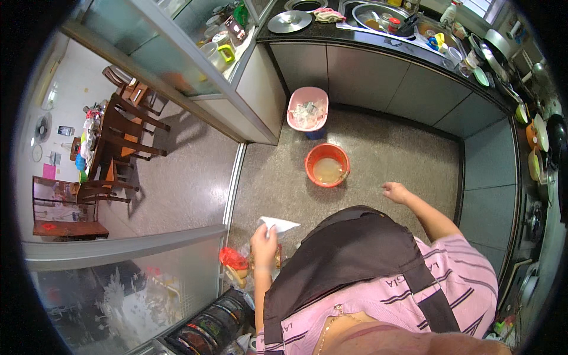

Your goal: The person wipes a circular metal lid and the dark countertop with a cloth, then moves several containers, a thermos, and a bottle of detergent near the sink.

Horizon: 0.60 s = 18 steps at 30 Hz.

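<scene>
My left hand (265, 246) pinches a white sheet, paper or tissue (279, 225), between thumb and fingers, to the left of my dark apron (355, 248). On the other side, my right hand (396, 193) hangs above the floor with loosely bent fingers and nothing visible in it. A red plastic bucket (309, 166) holding cloudy liquid (327, 171) stands on the floor ahead, between and beyond both hands. Just behind it is a pink waste bin (326, 106) filled with crumpled white and pale plastic or paper rubbish (306, 114).
A dark counter (372, 40) with a steel sink (359, 13) runs along the far wall. Pans and dishes line the right counter. A sliding-door track (234, 186) borders the left side. A red plastic bag (234, 258) and a black rack (213, 326) are near my left arm.
</scene>
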### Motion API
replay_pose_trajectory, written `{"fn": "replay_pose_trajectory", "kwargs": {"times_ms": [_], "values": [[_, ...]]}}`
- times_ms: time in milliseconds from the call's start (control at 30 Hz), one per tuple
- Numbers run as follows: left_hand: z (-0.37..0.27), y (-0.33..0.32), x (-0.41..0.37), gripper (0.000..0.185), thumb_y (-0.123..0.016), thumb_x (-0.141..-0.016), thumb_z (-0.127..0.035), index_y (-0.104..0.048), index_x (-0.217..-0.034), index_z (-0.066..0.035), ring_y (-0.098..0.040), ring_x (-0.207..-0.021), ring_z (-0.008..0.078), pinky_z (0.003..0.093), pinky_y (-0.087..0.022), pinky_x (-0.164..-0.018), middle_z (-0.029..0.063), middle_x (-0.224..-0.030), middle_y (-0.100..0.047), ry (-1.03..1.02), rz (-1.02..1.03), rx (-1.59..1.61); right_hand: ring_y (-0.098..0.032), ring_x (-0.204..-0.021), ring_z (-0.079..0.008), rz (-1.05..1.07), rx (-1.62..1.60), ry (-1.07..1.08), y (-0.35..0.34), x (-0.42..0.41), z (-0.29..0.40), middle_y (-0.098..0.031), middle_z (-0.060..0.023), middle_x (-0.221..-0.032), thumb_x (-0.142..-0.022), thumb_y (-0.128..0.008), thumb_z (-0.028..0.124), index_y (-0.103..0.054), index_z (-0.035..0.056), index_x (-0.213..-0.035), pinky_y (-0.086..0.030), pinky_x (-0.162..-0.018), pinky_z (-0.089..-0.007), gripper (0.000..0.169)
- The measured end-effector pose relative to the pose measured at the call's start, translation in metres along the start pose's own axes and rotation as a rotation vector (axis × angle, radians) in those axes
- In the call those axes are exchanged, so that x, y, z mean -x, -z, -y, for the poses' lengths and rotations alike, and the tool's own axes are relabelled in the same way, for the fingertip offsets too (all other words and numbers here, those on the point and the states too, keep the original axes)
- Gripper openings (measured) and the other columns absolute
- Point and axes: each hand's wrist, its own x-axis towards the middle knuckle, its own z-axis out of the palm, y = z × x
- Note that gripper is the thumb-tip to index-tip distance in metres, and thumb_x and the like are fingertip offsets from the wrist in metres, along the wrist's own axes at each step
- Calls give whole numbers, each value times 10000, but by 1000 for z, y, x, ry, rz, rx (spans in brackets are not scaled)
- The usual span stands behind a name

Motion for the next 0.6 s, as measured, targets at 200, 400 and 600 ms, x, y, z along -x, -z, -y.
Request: {"fn": "replay_pose_trajectory", "kwargs": {"times_ms": [200,400,600], "values": [[-101,-96,-63,179,-589,-830,-130,-606,-933,16,-597,-723,304,341,-470,-669,173,-844,-611,-419,313,62,-424,-1267,-309,-139,-277,735,93,22,154,-430,-197,-1373,-804,-676,401,-349,53,-1400,-378,-1025,-393,764],[-148,-113,-104,277,-611,-835,-143,-606,-1067,8,-641,-860,204,323,-508,-713,134,-1012,-632,-253,600,110,-578,-944,-172,140,-460,599,121,42,171,-628,-107,-1064,-849,-619,225,-520,10,-1228,-459,-854,-319,447],[-139,-142,-129,341,-655,-821,-149,-586,-1129,-19,-638,-859,239,327,-516,-753,143,-1029,-618,-361,363,271,-585,-827,-130,-262,-586,188,130,43,95,-657,-69,-878,-871,-539,164,-615,-15,-1062,-469,-761,-305,272]]}}
